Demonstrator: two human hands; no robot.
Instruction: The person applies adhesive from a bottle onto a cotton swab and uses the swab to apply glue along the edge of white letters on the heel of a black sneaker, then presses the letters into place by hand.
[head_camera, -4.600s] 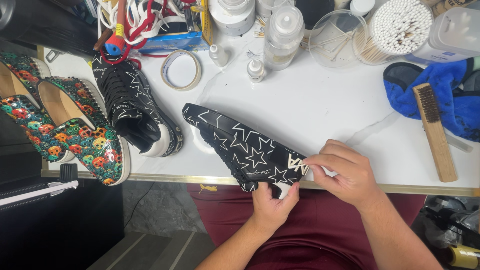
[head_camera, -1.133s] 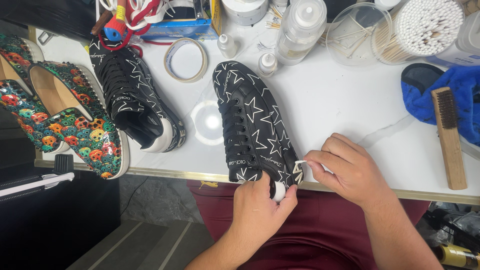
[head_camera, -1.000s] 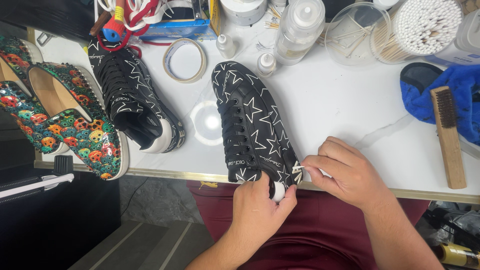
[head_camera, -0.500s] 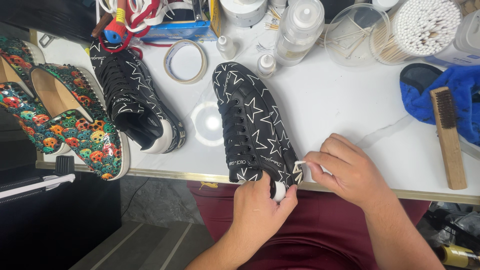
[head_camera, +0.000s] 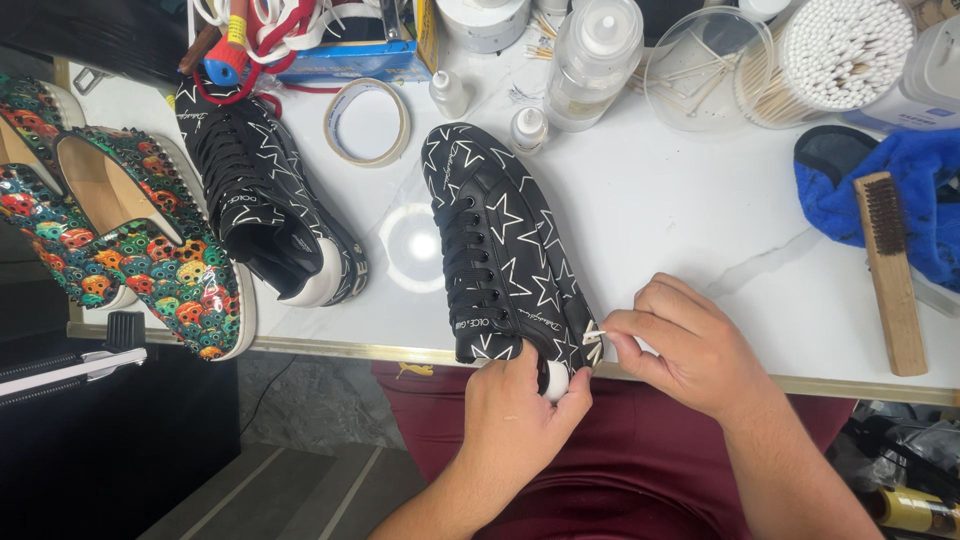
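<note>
A black sneaker with white stars is laid on the white surface, its heel projecting over the near edge and its toe directed toward the far edge. The heel is gripped from below by the left hand, which is closed around it, thumb on one side and fingers on the other. The right hand is positioned just beside the heel on its right side; its fingertips are pinched shut on a small white piece held against the shoe's side. What the piece is cannot be told.

A second star-patterned sneaker is placed to the left, well apart from the first. Two multicoloured studded slip-on shoes are set at the left edge, one overhanging the near edge. A roll of tape is lying flat between the two sneakers, toward the far edge. Along the far edge are arranged a clear bottle, two small dropper bottles, a clear cup of sticks and a container of cotton swabs. At the right edge, a wooden brush is resting partly on a blue cloth.
</note>
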